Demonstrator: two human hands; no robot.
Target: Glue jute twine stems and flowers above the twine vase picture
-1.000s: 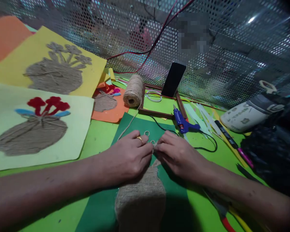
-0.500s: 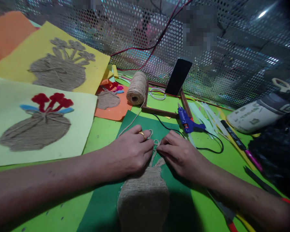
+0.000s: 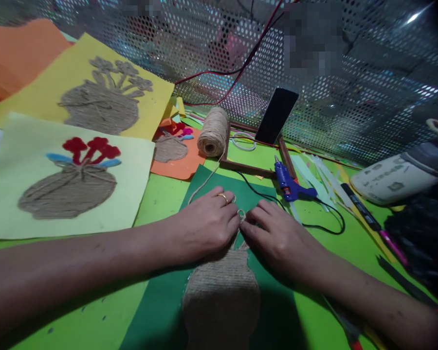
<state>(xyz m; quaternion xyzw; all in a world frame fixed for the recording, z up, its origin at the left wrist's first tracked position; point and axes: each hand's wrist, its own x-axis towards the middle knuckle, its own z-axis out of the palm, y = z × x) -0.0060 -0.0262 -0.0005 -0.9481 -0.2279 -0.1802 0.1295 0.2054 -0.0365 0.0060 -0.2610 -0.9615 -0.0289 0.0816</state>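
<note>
A twine-covered vase shape (image 3: pixel 222 296) lies on a dark green sheet (image 3: pixel 277 316), with twine stems rising from its top. My left hand (image 3: pixel 213 221), a gold ring on one finger, is closed on the twine (image 3: pixel 204 183) just above the vase's neck. Close beside it, my right hand (image 3: pixel 272 231) pinches the small twine loop (image 3: pixel 241 214) between thumb and fingers. The twine runs back from my left hand to a spool (image 3: pixel 213 132). Both palms and most fingertips are hidden.
Behind the hands are a blue glue gun (image 3: pixel 290 184), a brown frame (image 3: pixel 251 169) and a phone (image 3: pixel 277 115). Vase pictures on yellow (image 3: pixel 156 97) and pale green (image 3: pixel 131 194) sheets lie left. At right are a marker (image 3: pixel 361 206), a bottle (image 3: pixel 394 175) and scissors (image 3: pixel 405 282).
The whole view has shifted, so the things appear slightly farther right. My fingers have moved a little around the small twine loop, and both hands remain close together.
</note>
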